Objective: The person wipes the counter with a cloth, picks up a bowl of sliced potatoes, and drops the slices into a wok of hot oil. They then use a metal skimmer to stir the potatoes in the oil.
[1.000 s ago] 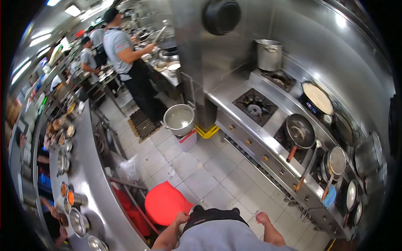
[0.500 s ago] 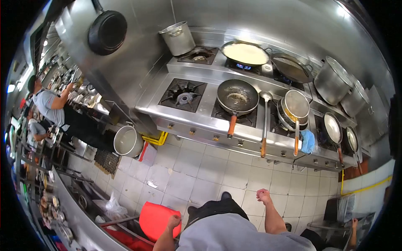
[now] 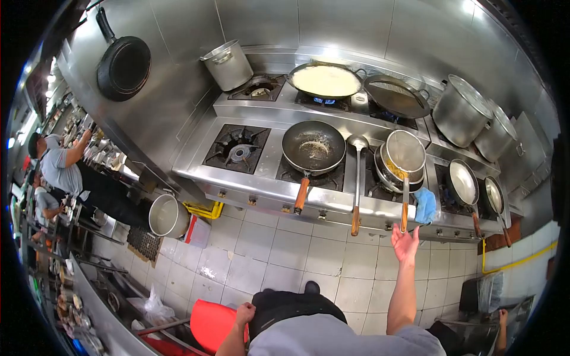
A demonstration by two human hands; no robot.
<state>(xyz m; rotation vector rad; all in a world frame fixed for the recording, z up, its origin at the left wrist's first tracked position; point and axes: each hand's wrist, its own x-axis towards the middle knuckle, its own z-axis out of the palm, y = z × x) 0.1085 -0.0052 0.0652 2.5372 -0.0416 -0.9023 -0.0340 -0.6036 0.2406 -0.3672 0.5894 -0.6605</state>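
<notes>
My right hand [image 3: 406, 244] is raised, open and empty, just below the wooden handle of a wire strainer [image 3: 404, 155] that rests on a pot on the stove [image 3: 332, 178]. A blue cloth [image 3: 426, 205] hangs at the stove's front edge beside it. My left hand [image 3: 244, 312] hangs curled at my hip, holding nothing, next to a red stool [image 3: 211, 325]. Left of the strainer lie a ladle [image 3: 357, 172] and a black frying pan [image 3: 313, 148] with an orange handle.
A wide pan of pale batter [image 3: 325, 80] sits on a lit back burner. Large steel pots [image 3: 462, 111] stand at the right. A pot of liquid [image 3: 167, 216] sits on the floor left. Two people [image 3: 62, 172] work at the far left counter.
My right hand has risen from waist height up to the strainer's handle and opened. The view has shifted slightly left along the stove. My left hand stays at my hip.
</notes>
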